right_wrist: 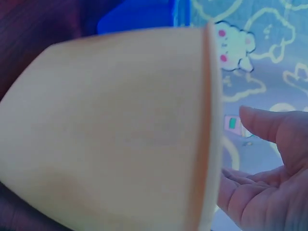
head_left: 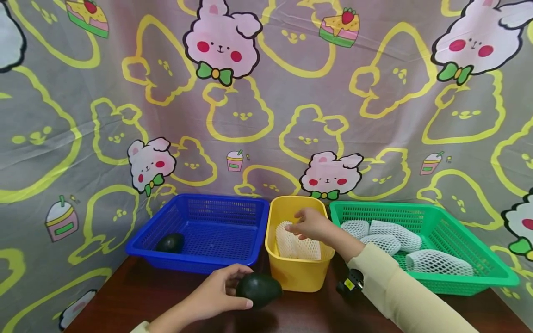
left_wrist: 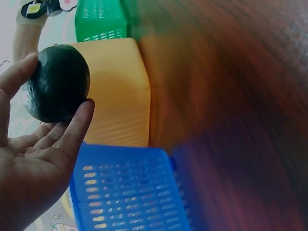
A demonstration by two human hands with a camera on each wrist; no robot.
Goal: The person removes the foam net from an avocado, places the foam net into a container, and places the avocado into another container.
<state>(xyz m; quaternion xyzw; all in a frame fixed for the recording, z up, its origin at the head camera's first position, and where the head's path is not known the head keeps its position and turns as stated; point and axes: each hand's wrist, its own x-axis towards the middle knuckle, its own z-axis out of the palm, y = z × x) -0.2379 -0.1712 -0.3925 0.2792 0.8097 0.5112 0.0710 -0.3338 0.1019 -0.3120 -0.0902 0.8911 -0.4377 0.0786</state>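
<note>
My left hand (head_left: 220,291) grips a dark green avocado (head_left: 259,290) between thumb and fingers, in front of the blue and yellow containers. In the left wrist view the avocado (left_wrist: 58,84) shows whole between the fingertips. My right hand (head_left: 311,226) is over the yellow bin (head_left: 296,276), fingers loosely bent and thumb apart, with nothing seen in its grasp. Beneath it, white foam net sleeves (head_left: 287,245) lie in the bin. In the right wrist view the bin's wall (right_wrist: 115,125) hides part of the right hand (right_wrist: 274,173).
On the left is a blue basket (head_left: 195,267) with another avocado (head_left: 170,243) in its near left corner. A green basket (head_left: 462,289) at the right contains several white foam net sleeves (head_left: 439,262). Behind them hangs a patterned curtain (head_left: 266,115). All containers stand on a dark wooden table (head_left: 108,300).
</note>
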